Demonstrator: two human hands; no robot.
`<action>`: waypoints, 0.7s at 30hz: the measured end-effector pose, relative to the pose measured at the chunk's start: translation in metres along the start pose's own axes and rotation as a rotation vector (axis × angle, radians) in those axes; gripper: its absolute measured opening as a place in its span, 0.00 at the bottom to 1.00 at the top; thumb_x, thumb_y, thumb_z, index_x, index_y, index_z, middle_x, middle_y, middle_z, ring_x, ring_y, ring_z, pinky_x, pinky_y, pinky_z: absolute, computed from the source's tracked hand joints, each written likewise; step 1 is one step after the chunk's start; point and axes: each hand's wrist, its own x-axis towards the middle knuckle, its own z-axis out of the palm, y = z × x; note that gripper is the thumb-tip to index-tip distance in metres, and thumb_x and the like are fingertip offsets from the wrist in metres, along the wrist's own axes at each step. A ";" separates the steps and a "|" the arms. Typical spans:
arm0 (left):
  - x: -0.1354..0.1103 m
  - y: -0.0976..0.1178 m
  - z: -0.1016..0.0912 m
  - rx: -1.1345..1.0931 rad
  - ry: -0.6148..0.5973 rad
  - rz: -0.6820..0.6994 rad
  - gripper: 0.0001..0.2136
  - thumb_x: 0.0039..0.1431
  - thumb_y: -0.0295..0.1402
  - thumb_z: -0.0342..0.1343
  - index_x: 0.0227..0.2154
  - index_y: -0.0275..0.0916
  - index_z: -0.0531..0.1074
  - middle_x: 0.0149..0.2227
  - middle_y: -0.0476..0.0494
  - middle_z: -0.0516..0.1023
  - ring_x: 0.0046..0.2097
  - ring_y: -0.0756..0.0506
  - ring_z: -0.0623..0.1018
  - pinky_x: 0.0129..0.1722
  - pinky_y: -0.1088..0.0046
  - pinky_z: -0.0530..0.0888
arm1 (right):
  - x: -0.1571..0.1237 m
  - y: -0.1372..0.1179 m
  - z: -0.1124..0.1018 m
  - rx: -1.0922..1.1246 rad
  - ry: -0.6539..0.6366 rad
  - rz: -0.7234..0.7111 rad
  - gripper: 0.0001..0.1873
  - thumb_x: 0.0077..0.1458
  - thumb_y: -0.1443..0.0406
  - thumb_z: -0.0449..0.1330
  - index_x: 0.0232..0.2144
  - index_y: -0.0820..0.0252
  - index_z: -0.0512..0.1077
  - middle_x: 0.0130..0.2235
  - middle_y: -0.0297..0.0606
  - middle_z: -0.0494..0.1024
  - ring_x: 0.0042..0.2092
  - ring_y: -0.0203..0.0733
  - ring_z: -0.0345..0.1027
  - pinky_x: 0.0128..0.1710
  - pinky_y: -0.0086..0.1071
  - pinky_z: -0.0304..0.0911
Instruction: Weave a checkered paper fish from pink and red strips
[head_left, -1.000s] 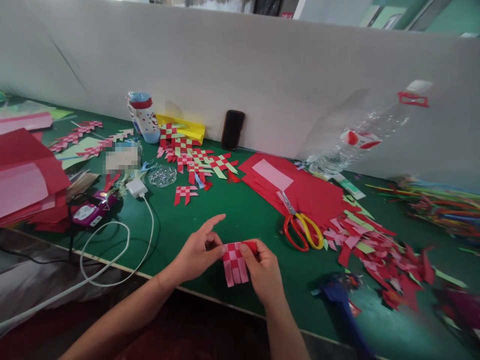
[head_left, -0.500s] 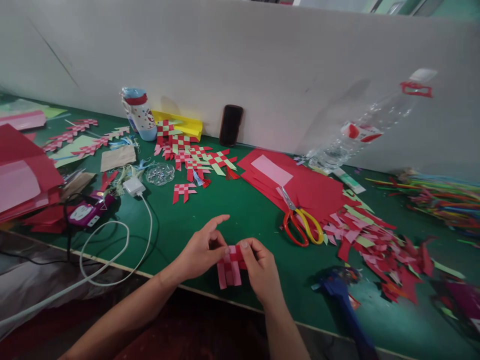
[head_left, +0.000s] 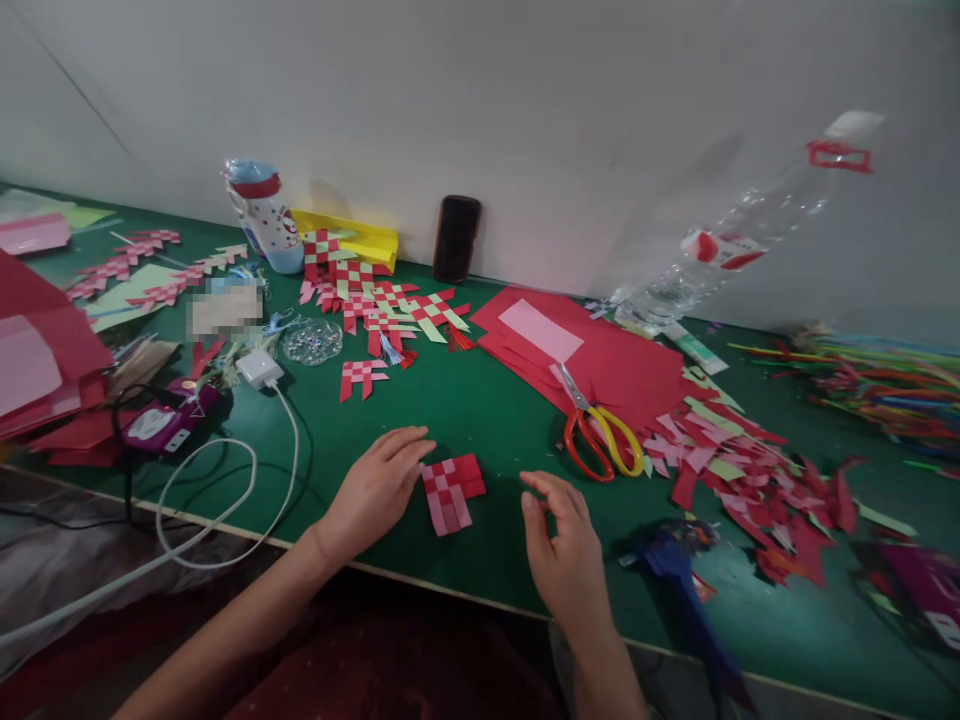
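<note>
A small woven paper piece (head_left: 450, 495), checked in red and pink with strips along its lower and right sides, lies flat on the green table (head_left: 315, 470). My left hand (head_left: 382, 485) is at its left edge, fingers stretched out; whether the fingertips touch the paper I cannot tell. Apart from it on the right, my right hand (head_left: 566, 540) holds nothing, thumb and fingers separated. Scissors with red and yellow handles (head_left: 604, 440) rest beyond my right hand, their blades over red paper sheets (head_left: 622, 360).
Several finished woven pieces (head_left: 364, 295) lie at the back, near a water bottle (head_left: 270, 215) and a phone (head_left: 457, 238). Paper scraps (head_left: 750, 480) and a blue-handled tool (head_left: 686, 600) are on the right. A white cable (head_left: 296, 430) loops on the left. A clear plastic bottle (head_left: 742, 235) leans on the wall.
Both hands have let go of the woven paper piece, which now lies on the table. My right hand has moved right, away from it; the left hand's raised fingers have come down flat.
</note>
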 end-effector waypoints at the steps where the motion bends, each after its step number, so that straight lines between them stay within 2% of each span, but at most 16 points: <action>1: -0.005 -0.002 0.000 0.055 -0.024 0.095 0.14 0.68 0.27 0.44 0.51 0.38 0.71 0.57 0.40 0.72 0.61 0.43 0.68 0.60 0.60 0.67 | -0.005 -0.002 0.001 -0.022 -0.026 -0.045 0.11 0.60 0.60 0.55 0.42 0.54 0.74 0.43 0.43 0.77 0.47 0.47 0.69 0.49 0.46 0.67; 3: -0.014 -0.004 0.001 0.136 -0.104 0.257 0.14 0.69 0.29 0.45 0.51 0.40 0.71 0.57 0.43 0.73 0.64 0.43 0.65 0.63 0.59 0.63 | -0.014 -0.006 0.004 -0.080 -0.100 -0.169 0.10 0.61 0.63 0.55 0.42 0.53 0.75 0.44 0.41 0.77 0.49 0.46 0.67 0.51 0.46 0.66; 6: -0.025 -0.005 0.000 0.243 -0.208 0.380 0.16 0.69 0.37 0.47 0.57 0.40 0.67 0.58 0.45 0.72 0.65 0.44 0.64 0.68 0.59 0.52 | -0.023 -0.011 0.007 -0.177 -0.179 -0.320 0.12 0.63 0.67 0.53 0.45 0.54 0.74 0.46 0.41 0.76 0.50 0.45 0.66 0.50 0.44 0.67; 9: -0.029 -0.004 -0.003 0.309 -0.280 0.403 0.21 0.67 0.43 0.49 0.59 0.41 0.65 0.60 0.45 0.71 0.64 0.44 0.65 0.69 0.59 0.44 | -0.026 -0.011 0.004 -0.214 -0.158 -0.330 0.11 0.63 0.67 0.53 0.45 0.55 0.73 0.46 0.42 0.76 0.50 0.46 0.66 0.49 0.45 0.68; 12: -0.028 -0.002 -0.008 0.328 -0.349 0.388 0.23 0.66 0.45 0.51 0.60 0.42 0.64 0.61 0.43 0.69 0.63 0.42 0.66 0.68 0.55 0.40 | -0.028 -0.010 0.002 -0.222 -0.154 -0.319 0.11 0.63 0.67 0.53 0.44 0.55 0.73 0.46 0.42 0.76 0.50 0.46 0.67 0.48 0.45 0.69; 17: -0.028 -0.004 -0.013 0.295 -0.390 0.395 0.26 0.66 0.46 0.50 0.63 0.42 0.59 0.64 0.42 0.64 0.67 0.41 0.60 0.68 0.54 0.39 | -0.033 -0.010 0.001 -0.213 -0.152 -0.294 0.11 0.63 0.66 0.53 0.44 0.54 0.74 0.46 0.42 0.76 0.49 0.46 0.68 0.48 0.46 0.69; 21: -0.029 -0.009 -0.016 0.279 -0.421 0.417 0.26 0.65 0.47 0.51 0.63 0.49 0.58 0.67 0.43 0.59 0.67 0.40 0.58 0.67 0.52 0.39 | -0.037 -0.009 0.001 -0.205 -0.156 -0.281 0.11 0.63 0.66 0.54 0.44 0.55 0.74 0.45 0.42 0.76 0.49 0.46 0.68 0.48 0.45 0.69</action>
